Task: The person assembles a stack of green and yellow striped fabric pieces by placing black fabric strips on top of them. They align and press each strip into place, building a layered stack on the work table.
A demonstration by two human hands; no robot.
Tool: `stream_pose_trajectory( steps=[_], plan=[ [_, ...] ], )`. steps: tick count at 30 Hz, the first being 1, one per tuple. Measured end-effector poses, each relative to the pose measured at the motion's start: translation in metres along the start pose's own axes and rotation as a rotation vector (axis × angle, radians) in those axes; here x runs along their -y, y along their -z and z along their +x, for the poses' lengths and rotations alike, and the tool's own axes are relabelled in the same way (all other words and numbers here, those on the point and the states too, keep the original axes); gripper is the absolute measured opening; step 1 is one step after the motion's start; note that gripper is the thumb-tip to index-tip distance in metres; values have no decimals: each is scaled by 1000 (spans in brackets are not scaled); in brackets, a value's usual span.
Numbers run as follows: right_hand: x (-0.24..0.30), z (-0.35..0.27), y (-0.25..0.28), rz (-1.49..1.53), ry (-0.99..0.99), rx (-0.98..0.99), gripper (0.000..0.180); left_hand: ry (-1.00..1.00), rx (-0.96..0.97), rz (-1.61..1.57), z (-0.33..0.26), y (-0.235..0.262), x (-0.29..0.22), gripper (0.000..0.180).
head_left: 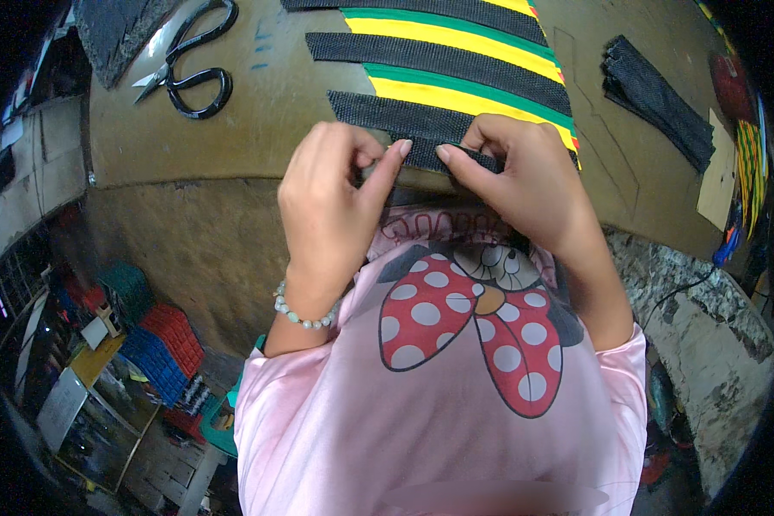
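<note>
I see my left hand [331, 193] and right hand [525, 176] both pinching the near end of a black mesh strip [387, 116], thumbs almost meeting at the near edge of the brown worktable [258, 112]. The strip lies beside yellow-and-green striped webbing [464, 64]. Black scissors [189, 60] rest well apart at far left, a stack of black mesh pieces [658, 95] at far right

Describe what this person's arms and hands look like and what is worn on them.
Both forearms are bare. The left hand has a bracelet of pale round beads at the wrist. The right hand wears nothing visible. Short sleeves of a shiny pink top end above the elbows. No gloves.
</note>
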State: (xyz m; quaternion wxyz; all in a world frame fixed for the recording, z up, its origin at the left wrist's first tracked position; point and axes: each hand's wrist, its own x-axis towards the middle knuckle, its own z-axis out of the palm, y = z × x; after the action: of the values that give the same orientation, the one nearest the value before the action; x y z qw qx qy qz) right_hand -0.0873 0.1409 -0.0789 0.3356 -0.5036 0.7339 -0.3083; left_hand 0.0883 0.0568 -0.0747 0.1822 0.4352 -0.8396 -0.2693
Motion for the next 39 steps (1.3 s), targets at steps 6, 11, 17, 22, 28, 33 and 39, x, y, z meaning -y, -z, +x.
stream_pose_trajectory(
  steps=[6, 11, 17, 22, 28, 33, 39],
  plan=[
    [-2, 0, 0, 6, 45, -14, 27, -768, 104, -20, 8, -4, 18, 37],
    [2, -2, 1, -34, 37, -29, 29, -777, 160, 74, 6, -1, 23, 42],
    [9, -25, 32, -84, -109, -13, 32, -767, 147, 130, 7, -1, 22, 41],
    [-8, -42, 36, -64, -136, -118, 31, -704, 119, 284, -2, -8, 14, 42],
    [-19, -45, 33, -96, -100, -106, 24, -678, 93, 379, -8, -10, 11, 42],
    [-20, -43, 33, -105, -129, -87, 24, -635, 126, 422, -14, -10, 10, 42],
    [-20, -43, 30, -112, -110, -119, 25, -626, 132, 453, -19, -13, 14, 43]
  ],
)
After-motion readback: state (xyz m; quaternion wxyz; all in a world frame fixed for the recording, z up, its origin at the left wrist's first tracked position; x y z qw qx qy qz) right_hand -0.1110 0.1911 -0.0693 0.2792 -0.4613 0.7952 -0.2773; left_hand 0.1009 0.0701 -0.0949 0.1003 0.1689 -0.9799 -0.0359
